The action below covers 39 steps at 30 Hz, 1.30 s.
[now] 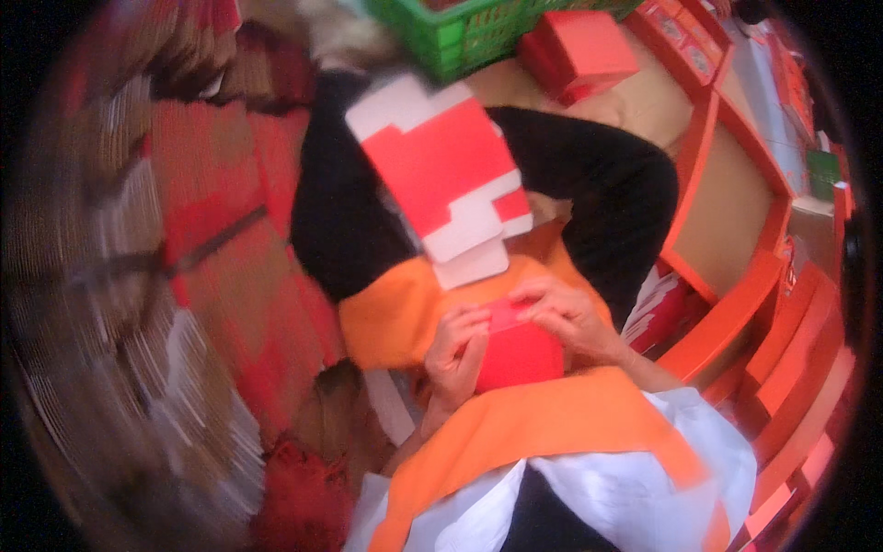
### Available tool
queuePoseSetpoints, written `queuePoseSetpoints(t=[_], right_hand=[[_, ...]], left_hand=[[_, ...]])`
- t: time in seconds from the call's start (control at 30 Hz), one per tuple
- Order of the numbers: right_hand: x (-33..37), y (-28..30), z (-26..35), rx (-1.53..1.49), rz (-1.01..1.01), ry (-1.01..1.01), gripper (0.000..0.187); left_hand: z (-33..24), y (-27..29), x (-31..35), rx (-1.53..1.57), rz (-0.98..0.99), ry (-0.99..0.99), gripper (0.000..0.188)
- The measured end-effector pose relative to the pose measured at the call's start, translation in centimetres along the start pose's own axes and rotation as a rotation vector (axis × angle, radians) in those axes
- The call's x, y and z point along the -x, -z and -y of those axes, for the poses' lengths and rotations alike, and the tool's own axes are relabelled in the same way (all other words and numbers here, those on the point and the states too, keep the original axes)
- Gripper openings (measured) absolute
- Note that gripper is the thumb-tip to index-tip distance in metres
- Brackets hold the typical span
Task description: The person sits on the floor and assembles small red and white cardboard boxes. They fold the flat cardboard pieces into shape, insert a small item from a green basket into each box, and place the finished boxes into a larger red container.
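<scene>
Close to my body, a small red cardboard box [522, 357] is held between my two hands. My left hand [455, 354] grips its left side, with the fingertips at the far edge. From the right, my right hand [568, 317] pinches the far flap of the same box. Just beyond my hands, a flat unfolded red-and-white box blank [446, 166] lies across my crossed legs. An orange cloth [395, 317] covers my lap beneath. Motion blur hides the finer folds of the box.
Tall stacks of flat cardboard blanks [207, 166] crowd the left side. A green plastic crate [460, 41] stands at the far side, next to a closed red box [584, 55]. Large orange-edged open cartons [731, 202] and several orange boxes [791, 359] line the right.
</scene>
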State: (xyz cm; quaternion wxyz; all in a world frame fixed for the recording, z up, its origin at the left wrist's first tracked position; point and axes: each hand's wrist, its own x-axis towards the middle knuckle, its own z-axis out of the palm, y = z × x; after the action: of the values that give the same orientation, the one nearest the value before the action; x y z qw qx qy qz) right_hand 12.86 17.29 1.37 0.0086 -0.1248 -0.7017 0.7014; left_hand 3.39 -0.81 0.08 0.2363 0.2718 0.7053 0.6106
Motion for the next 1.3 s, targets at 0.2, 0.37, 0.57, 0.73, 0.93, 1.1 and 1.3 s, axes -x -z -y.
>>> queuePoseSetpoints(t=[0.2, 0.37, 0.57, 0.73, 0.93, 1.1, 1.3], right_hand=[[-2.1, 4.1, 3.6, 0.276, 0.197, 0.008, 0.023], [-4.5, 12.4, 6.8, -0.059, -0.572, -0.125, 0.024], [-7.0, 21.7, 4.0, -0.529, -0.985, 0.285, 0.035], [-5.9, 23.9, 1.6, -0.549, -1.079, 0.410, 0.035], [-8.0, 24.6, -2.6, -0.521, -0.952, 0.080, 0.036], [-13.2, 26.0, -4.5, -0.192, -0.779, -0.310, 0.041], [-11.3, 21.0, 0.8, 0.248, -0.898, 0.134, 0.032]], left_hand=[[-0.3, -0.5, -2.1, 0.110, -0.059, 0.145, 0.012], [-2.5, 1.0, -9.8, 0.125, -0.240, -0.057, 0.029], [6.5, 0.9, -12.4, -0.516, -0.419, 0.062, 0.078], [9.7, -0.9, -13.7, -0.356, -0.449, 0.297, 0.083], [10.1, -0.6, -13.5, -0.237, -0.514, 0.239, 0.063], [9.6, -1.1, -13.7, -0.490, -0.596, 0.022, 0.052], [10.3, -0.7, -13.5, -0.559, -0.608, 0.111, 0.055]])
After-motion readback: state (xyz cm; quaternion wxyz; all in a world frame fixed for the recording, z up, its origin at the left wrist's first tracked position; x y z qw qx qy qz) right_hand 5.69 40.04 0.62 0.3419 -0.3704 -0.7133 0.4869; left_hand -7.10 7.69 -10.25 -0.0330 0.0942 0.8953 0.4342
